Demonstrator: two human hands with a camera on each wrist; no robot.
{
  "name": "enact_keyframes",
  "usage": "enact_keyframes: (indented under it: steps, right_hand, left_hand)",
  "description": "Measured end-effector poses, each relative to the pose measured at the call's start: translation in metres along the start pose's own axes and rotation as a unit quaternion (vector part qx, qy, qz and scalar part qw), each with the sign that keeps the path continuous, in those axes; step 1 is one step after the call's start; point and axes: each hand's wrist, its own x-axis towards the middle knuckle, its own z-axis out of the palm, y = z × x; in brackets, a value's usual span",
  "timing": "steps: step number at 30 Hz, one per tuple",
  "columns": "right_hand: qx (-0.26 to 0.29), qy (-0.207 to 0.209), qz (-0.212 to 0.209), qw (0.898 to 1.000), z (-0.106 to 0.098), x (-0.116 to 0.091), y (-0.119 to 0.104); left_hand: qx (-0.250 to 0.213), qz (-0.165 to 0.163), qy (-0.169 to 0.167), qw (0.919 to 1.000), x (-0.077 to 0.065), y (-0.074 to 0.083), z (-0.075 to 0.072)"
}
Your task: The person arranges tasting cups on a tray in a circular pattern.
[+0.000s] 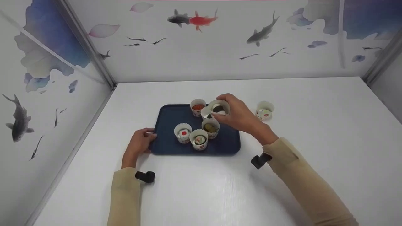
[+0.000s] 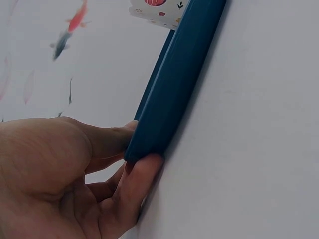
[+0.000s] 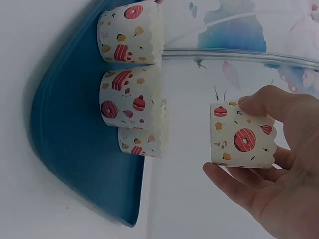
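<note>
Right grip [image 1: 240, 115] pinches a cup [image 3: 244, 135]; the tray [image 1: 169, 116] lies below and leftward, left grip [image 1: 140, 142] holding its edge.

Two arms, a person's, reaching in from the near side. Left: sleeved forearm [image 1: 124, 197] pointing far, nearly straight; wrist [image 1: 128, 160] bare; left hand [image 1: 142, 141] low, turned to the right, thumb [image 2: 109, 142] and curled fingers [image 2: 137, 186] in a pinching grip. Right: sleeved forearm [image 1: 309, 179] slanting from near right to far left; right hand [image 1: 237, 114] raised — farther than its pair — thumb on the near side, fingers on the far, bent round in a hold.
</note>
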Motion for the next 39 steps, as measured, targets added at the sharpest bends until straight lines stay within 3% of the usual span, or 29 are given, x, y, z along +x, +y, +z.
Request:
enact_keyframes:
  steps: [11, 23, 32, 39]
  right_hand:
    - [-0.021, -0.056, -0.005, 0.998, 0.013, 0.033, -0.039]
    - [0.003, -0.069, -0.022, 0.997, 0.042, 0.048, -0.053]
    - [0.051, -0.037, -0.013, 0.998, 0.071, 0.056, -0.052]
    - [0.055, 0.02, 0.005, 0.998, 0.09, 0.066, -0.048]
  left_hand:
    - [-0.016, -0.008, -0.004, 0.9998, -0.001, -0.001, 0.004]
    - [-0.011, -0.017, 0.001, 0.9998, 0.0, -0.001, 0.0]
    - [-0.014, -0.019, 0.003, 0.9997, 0.0, 0.0, 0.0]
    - [-0.019, -0.022, -0.002, 0.9996, 0.0, 0.0, -0.001]
